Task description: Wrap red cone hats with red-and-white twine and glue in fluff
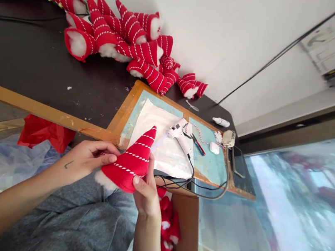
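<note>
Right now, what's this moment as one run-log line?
left hand: touching red striped cone; right hand: holding cone; glue gun: on white sheet; similar cones: heaped near wall; cardboard box: red pieces inside

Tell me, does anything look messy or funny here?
A bit: a white scrap lies loose on the black tabletop, and crumpled clear plastic lies below its edge. Stuffing pokes from the held red striped fabric cone, as if its bottom isn't closed.

Bright, soft light, right edge blurred, corners darkened
</note>
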Available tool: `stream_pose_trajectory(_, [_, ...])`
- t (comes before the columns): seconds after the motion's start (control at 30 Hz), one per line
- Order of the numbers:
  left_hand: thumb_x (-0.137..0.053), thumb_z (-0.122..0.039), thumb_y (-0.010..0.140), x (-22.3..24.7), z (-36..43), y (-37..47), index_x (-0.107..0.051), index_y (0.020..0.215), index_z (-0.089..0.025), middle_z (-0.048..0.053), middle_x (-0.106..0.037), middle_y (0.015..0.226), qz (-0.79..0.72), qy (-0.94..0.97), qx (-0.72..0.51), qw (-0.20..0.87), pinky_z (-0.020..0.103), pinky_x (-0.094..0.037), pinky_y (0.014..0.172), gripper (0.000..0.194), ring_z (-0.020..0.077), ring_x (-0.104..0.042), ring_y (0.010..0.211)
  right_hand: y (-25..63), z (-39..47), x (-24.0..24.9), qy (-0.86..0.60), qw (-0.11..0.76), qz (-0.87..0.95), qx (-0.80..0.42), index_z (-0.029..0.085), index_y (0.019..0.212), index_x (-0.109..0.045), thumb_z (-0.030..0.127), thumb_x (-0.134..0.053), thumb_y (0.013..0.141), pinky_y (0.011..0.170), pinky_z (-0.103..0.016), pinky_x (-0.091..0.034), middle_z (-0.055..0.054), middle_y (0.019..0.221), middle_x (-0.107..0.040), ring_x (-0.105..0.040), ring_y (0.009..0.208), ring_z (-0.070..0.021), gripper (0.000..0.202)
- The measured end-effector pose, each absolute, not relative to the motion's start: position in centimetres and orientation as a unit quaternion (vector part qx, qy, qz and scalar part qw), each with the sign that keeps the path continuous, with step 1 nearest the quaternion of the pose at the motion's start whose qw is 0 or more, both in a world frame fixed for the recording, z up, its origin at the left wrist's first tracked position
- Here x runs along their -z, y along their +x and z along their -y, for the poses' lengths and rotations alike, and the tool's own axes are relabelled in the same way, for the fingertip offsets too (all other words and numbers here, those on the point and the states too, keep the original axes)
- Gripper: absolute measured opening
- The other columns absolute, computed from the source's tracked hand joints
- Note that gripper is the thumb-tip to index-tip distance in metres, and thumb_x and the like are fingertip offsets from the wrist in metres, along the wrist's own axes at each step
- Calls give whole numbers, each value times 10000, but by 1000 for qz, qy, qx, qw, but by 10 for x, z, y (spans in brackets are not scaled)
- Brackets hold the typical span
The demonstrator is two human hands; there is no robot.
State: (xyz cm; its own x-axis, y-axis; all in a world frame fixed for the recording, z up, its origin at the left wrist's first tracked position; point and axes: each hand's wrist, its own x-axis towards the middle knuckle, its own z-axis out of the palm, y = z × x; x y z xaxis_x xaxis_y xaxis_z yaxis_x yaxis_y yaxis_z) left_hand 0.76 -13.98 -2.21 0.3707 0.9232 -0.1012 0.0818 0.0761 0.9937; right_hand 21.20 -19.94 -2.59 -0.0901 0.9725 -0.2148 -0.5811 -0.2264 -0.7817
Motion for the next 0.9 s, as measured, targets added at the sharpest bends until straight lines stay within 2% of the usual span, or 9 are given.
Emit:
stream_pose_trajectory(0.13, [-831,-637,818,24,138,2,-833,942,-236,32,-796,872,-424,582,-378,582,266,-518,655,419,210,-698,758,214,196,27,-359,561,285,-690,348,1436,-517,351,-1019,568,1169,-482,-508,-31,1323,-757,-731,1211,-315,1002])
stream_pose_trajectory(0.3, [-840,-559,837,21,137,0,-831,858,-245,-10,-712,780,-441,647,-378,495,252,-431,608,314,149,-586,665,219,203,18,-385,516,340,-685,311,1415,-598,363,-921,710,1185,-448,-485,-26,1336,-759,-700,1268,-307,776])
stream_pose_trajectory(0.4, [-821,-531,863,20,140,2,-806,762,-239,-25,-638,712,-428,670,-376,475,254,-385,578,309,129,-531,620,221,208,15,-385,490,349,-700,286,1451,-625,513,-869,792,1238,-480,-435,-49,1372,-748,-664,1342,-328,738])
stream_pose_trajectory(0.5, [-790,-520,891,19,144,5,-788,708,-235,-37,-556,662,-413,690,-380,457,260,-352,554,339,116,-468,573,221,210,16,-394,495,343,-694,276,1407,-681,681,-836,808,1257,-512,-416,-77,1382,-749,-652,1368,-337,739])
stream_pose_trajectory(0.57, [-787,-512,894,18,146,7,-791,707,-238,-39,-544,660,-413,693,-386,447,262,-345,553,331,114,-455,565,221,208,18,-407,505,331,-685,267,1328,-739,816,-759,805,1236,-532,-444,-98,1356,-763,-630,1397,-352,758])
stream_pose_trajectory(0.67, [-804,-500,881,14,149,9,-801,721,-250,-40,-557,662,-419,694,-390,437,263,-337,551,298,115,-452,562,220,206,18,-413,506,318,-688,249,1267,-779,978,-586,789,1160,-558,-518,-135,1301,-786,-610,1417,-385,892])
stream_pose_trajectory(0.73, [-810,-494,876,11,152,9,-808,731,-260,-40,-557,663,-427,693,-388,432,263,-340,555,275,117,-450,564,220,205,17,-411,508,315,-688,245,1288,-766,947,-626,796,1138,-542,-539,-131,1293,-789,-642,1375,-383,869])
stream_pose_trajectory(0.83, [-807,-489,879,4,156,9,-811,751,-273,-35,-574,687,-447,686,-379,431,268,-363,578,252,126,-454,581,222,207,12,-405,504,307,-698,263,1349,-717,688,-853,799,1167,-491,-520,-85,1317,-783,-697,1294,-343,708])
stream_pose_trajectory(0.9, [-817,-512,863,1,158,7,-810,776,-275,-27,-605,718,-454,678,-376,439,271,-384,595,253,139,-475,605,224,209,9,-394,498,308,-708,280,1362,-698,517,-942,749,1186,-471,-504,-58,1318,-781,-706,1276,-326,701])
